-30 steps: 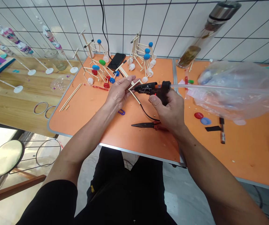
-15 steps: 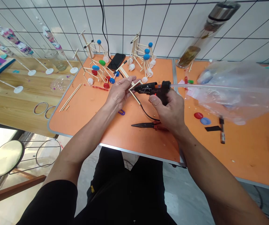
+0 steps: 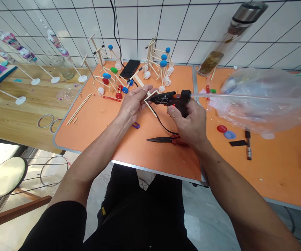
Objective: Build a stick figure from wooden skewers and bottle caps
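Note:
My left hand (image 3: 134,101) pinches a small frame of joined wooden sticks (image 3: 152,109) above the orange table (image 3: 129,146). In my right hand (image 3: 191,120) is a black hot glue gun (image 3: 170,98) with a red light lit and a long clear glue stick (image 3: 231,97) jutting from its back. Its nozzle points left and meets the sticks close to my left fingertips; whether it touches them I cannot tell. Under my right hand lie long-nose pliers (image 3: 162,139), their handles partly covered. A blue plastic piece (image 3: 136,125) lies beside my left wrist.
Stick models with coloured caps (image 3: 107,75) stand at the back, around a black phone (image 3: 130,69). Loose sticks (image 3: 79,108) lie at left. To the right are a plastic bag (image 3: 268,101), bottle caps (image 3: 229,135), a marker (image 3: 248,144) and a tall bottle (image 3: 213,59).
Almost nothing differs. Both hands, the glue gun and the stick frame keep their places; the plastic bag at right looks slightly shifted.

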The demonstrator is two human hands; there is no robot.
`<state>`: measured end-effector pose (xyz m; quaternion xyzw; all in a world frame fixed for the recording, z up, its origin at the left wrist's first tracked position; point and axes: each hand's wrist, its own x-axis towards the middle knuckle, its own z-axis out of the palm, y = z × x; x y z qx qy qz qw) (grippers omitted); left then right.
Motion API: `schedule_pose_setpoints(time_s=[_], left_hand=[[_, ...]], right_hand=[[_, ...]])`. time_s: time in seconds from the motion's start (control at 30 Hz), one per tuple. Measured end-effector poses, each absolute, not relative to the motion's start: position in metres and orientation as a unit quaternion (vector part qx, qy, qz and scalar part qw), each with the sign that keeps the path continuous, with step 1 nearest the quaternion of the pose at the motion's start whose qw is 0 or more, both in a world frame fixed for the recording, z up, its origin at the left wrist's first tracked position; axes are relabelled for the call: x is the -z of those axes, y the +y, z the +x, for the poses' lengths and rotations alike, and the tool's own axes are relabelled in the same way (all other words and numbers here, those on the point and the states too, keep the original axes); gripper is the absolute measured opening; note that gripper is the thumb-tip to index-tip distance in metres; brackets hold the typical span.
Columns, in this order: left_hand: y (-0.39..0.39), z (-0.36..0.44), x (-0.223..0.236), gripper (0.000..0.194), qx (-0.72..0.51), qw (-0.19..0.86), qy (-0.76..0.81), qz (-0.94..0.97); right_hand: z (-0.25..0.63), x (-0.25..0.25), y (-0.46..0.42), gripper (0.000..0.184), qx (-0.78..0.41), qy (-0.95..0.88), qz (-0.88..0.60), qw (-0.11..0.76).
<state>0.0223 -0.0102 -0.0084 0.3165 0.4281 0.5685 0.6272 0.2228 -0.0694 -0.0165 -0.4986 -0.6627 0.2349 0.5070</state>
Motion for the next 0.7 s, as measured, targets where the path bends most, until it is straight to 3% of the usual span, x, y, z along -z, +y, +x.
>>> schedule_pose_setpoints(time_s=[0.27,0.5,0.7], left_hand=[[-0.0106,0.0217,0.0089,0.013,-0.569,0.630,0.424,0.315],[-0.0125,0.0211,0.0071,0.023,-0.560,0.630,0.436,0.314],[-0.0133,0.0209,0.0065,0.029,-0.559,0.625,0.441,0.321]], right_hand=[[0.2230,0.0174,-0.0685,0.040,-0.209,-0.674,-0.501,0.502],[0.2251,0.0232,-0.0643,0.058,-0.176,-0.698,-0.496,0.487],[0.2239,0.0245,-0.0643,0.058,-0.151,-0.698,-0.500,0.490]])
